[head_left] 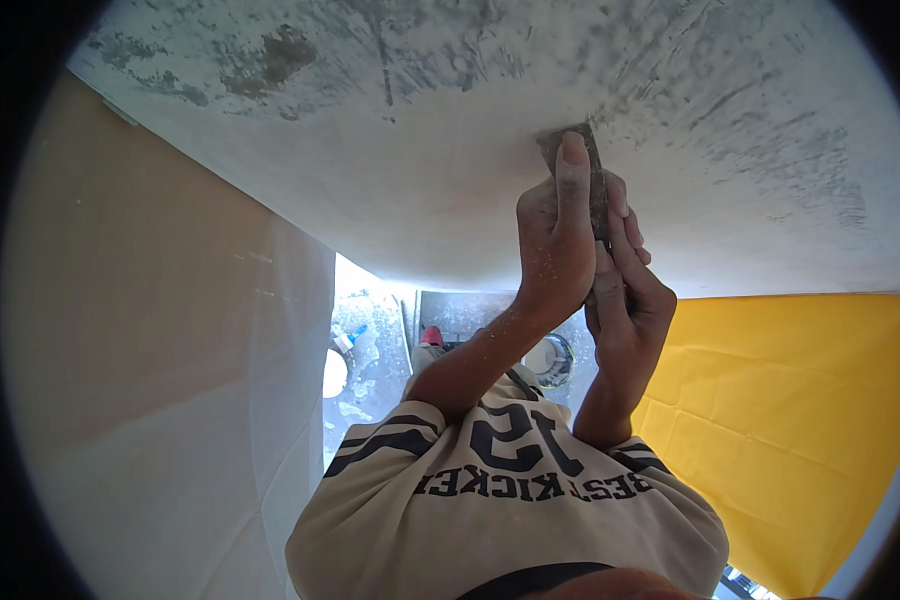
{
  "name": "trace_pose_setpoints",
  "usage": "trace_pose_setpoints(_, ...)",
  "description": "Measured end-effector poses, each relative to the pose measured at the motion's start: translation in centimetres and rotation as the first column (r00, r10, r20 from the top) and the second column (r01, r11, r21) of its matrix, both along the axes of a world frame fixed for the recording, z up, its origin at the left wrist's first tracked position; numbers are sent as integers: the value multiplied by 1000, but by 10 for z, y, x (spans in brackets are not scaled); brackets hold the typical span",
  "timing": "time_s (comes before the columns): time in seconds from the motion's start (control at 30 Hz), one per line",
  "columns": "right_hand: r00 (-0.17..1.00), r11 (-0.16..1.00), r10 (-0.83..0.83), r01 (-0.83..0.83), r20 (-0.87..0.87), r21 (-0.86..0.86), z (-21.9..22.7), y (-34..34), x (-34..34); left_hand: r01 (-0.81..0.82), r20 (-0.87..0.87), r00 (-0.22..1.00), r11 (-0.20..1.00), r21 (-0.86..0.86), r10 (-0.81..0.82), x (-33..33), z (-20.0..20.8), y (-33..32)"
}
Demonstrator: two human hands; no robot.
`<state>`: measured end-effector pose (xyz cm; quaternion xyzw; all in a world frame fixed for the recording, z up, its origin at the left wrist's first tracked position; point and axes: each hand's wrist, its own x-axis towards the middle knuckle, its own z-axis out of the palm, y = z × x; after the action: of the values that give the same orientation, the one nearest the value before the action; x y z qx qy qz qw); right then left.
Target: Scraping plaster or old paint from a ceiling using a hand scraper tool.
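A dark, flat sanding block [598, 195] lies against a white, dusty plastered surface [410, 180]. My left hand [555, 235] is closed on it, the thumb stretched along its upper part. From the right, my right hand [635, 275] grips the lower part, its fingers wrapped beside and behind the block. White dust coats both hands and forearms. Around the block's upper end the plaster shows grey smears and scuffs, while the band below looks smoother and whiter. The block's underside is hidden.
A beige wall [170, 300] runs along the left, and a creased yellow sheet [780, 420] hangs on the right. Far below, a bucket [550, 358], a blue-handled brush [350, 338] and a white round thing [334, 374] stand near a red shoe [431, 336].
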<state>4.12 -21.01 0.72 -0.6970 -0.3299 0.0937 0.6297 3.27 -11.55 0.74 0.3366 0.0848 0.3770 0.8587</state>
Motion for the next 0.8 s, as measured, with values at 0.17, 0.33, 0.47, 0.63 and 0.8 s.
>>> trace_pose_setpoints(0.17, 993, 1000, -1, 4, 116, -24, -8, -18, 13, 36, -15, 999, 999, 18, -36, 4, 1, -14)
trace_pose_setpoints(0.33, 965, 1000, -9, 9, 261, 1, -13, -18, 20, 7, 22, 1000, 998, 56, -8, 4, 2, -15)
trace_pose_setpoints(0.47, 998, 998, 38, -40, 46, 51, -3, -19, 8, 24, -24, 999, 1000, 20, -23, 3, -1, -19)
trace_pose_setpoints(0.63, 998, 1000, 24, -25, 59, 9, -2, -21, 6, 39, -66, 997, 999, 3, -39, 1, 4, -18)
trace_pose_setpoints(0.8, 991, 988, -46, 27, -122, -149, 4, -13, 0, 25, -40, 999, 1000, 1, -25, -7, 11, -13)
